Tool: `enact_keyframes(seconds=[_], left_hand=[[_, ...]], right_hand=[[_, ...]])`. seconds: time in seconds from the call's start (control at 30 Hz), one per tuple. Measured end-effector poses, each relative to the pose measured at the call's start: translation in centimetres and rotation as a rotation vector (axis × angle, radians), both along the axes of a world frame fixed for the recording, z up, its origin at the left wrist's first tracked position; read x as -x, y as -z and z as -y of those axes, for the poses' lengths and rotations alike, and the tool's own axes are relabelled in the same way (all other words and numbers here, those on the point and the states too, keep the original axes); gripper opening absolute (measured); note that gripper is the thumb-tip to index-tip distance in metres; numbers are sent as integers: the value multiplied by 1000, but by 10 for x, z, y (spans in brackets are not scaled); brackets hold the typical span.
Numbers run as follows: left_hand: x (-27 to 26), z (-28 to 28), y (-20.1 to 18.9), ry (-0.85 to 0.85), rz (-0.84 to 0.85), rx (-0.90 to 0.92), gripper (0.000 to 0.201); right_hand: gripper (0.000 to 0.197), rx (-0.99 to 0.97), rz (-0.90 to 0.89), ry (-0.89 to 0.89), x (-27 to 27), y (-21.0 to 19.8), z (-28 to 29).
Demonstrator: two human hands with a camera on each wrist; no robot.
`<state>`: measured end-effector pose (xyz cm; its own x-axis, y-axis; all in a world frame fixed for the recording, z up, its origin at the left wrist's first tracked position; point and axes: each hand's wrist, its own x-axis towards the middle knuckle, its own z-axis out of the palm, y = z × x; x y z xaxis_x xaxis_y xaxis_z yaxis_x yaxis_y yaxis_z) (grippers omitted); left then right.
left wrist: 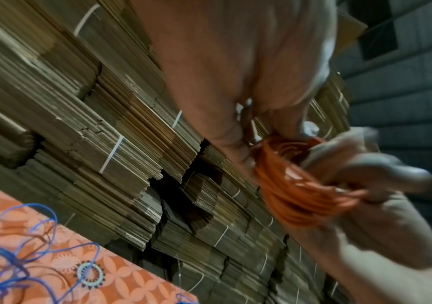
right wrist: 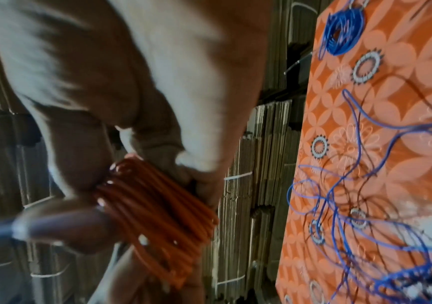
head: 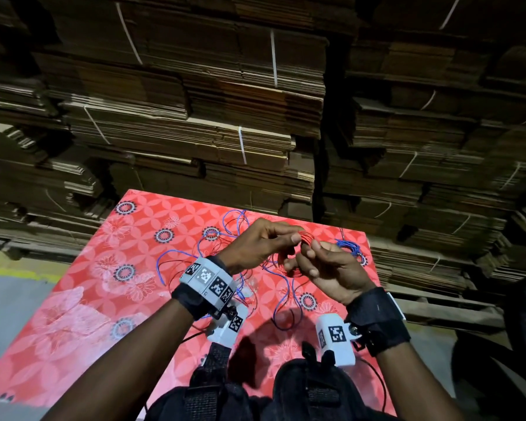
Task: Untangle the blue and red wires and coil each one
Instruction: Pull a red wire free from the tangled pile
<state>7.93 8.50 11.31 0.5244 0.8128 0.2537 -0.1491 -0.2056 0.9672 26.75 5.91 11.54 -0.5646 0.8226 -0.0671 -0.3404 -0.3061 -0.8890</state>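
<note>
A small coil of red wire (head: 305, 240) is held in the air above the table between both hands. My left hand (head: 289, 237) pinches its left side with thumb and fingers. My right hand (head: 310, 253) grips the right side, fingers curled round the turns. In the left wrist view the red coil (left wrist: 300, 185) shows as several tight loops; the right wrist view shows the red coil (right wrist: 157, 216) too. A finished blue coil (head: 348, 246) lies at the table's far right, also visible as the blue coil (right wrist: 342, 30). Loose blue wire (head: 176, 253) and thin red strands lie tangled on the cloth.
The table carries a red floral cloth (head: 104, 299). Tall stacks of strapped flat cardboard (head: 195, 117) stand close behind its far edge. More loose blue wire (head: 286, 302) loops under my hands. Grey floor (head: 6, 299) lies to the left.
</note>
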Motion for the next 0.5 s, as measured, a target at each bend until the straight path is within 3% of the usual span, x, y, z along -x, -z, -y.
enact_keyframes(seconds=[0.17,0.3,0.5], left_hand=[[-1,-2,13,-185,-77,-99,16],[-5,-2,26,-347,-43,-39,16],[-5,-3,34,-313,27,148,25]], right_hand=[[18,1,192,169,3,-2,4],[15,-141,371,381,19,4,3],[19,-403,680,579,35,28,-4]])
